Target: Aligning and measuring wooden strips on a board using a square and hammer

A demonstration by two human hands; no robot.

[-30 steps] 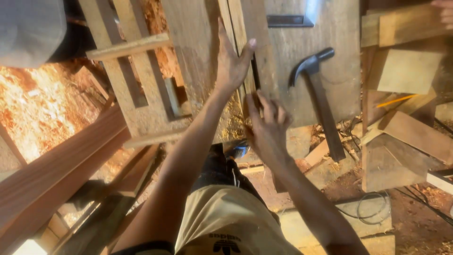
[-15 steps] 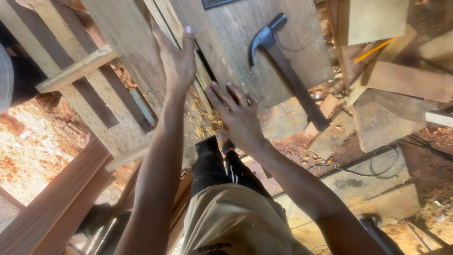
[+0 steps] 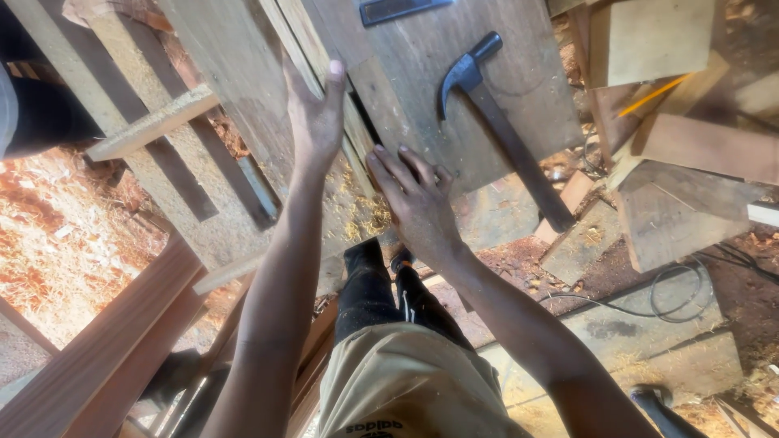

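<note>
Two bare hands work over a cluttered wooden bench (image 3: pixel 519 122), and the step in hand looks like steadying and lining up timber rather than striking or cutting.

At far left, a slatted frame of pale, sawdust-coated wooden battens (image 3: pixel 154 162) leans over orange, shaving-strewn ground. Next to it, the left hand (image 3: pixel 315 113) lies flat, fingers together and stretched up along a long pale wooden plank (image 3: pixel 235 89); its thumb sits against a narrow pale wooden strip (image 3: pixel 308 57) beside the plank. It presses, it does not pinch.

Just right, the right hand (image 3: pixel 414 199) rests palm down with fingers spread at the near edge of the bench, touching the wood and holding nothing.

Further right, a black-headed claw hammer with a dark wooden handle (image 3: pixel 507 134) lies untouched on the bench, near the right hand but apart from it. A yellow pencil (image 3: pixel 653 95) lies well beyond, among pale wood offcuts.

By my judgement, any next move needs the left hand to keep the plank and strip from sliding while the free right hand does the reaching.
</note>
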